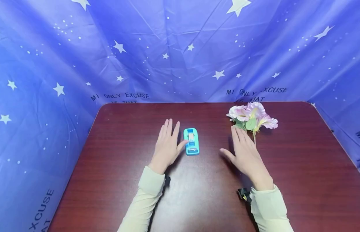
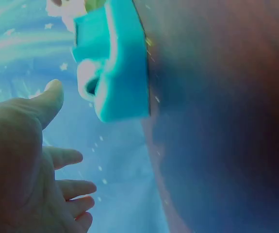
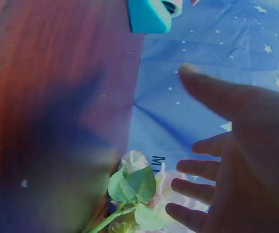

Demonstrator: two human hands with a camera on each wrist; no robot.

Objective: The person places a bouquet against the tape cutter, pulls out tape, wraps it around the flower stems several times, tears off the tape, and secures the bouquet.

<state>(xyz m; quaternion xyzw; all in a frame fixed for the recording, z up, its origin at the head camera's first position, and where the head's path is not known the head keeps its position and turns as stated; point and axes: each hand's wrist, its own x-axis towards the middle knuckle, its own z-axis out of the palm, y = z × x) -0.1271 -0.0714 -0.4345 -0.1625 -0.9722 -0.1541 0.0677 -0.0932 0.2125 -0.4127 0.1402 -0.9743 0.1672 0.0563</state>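
A turquoise tape dispenser [image 1: 191,141] with a roll of tape in it stands on the dark red-brown table, between the two hands. Just left of it is my left hand [image 1: 167,144], fingers straight and thumb spread toward the dispenser. In the left wrist view a gap shows between that thumb and the dispenser [image 2: 122,73]. My right hand [image 1: 246,154] has straight fingers too, with its thumb pointing left. Beyond its fingertips lie pink and white flowers [image 1: 256,112] with green leaves, their stem partly hidden by the hand. Neither hand holds anything.
The table [image 1: 124,206] has rounded far corners. A blue curtain [image 1: 168,71] with white stars and printed words hangs behind it and along both sides. Black wrist cameras [image 1: 244,195] are strapped at the sleeve cuffs.
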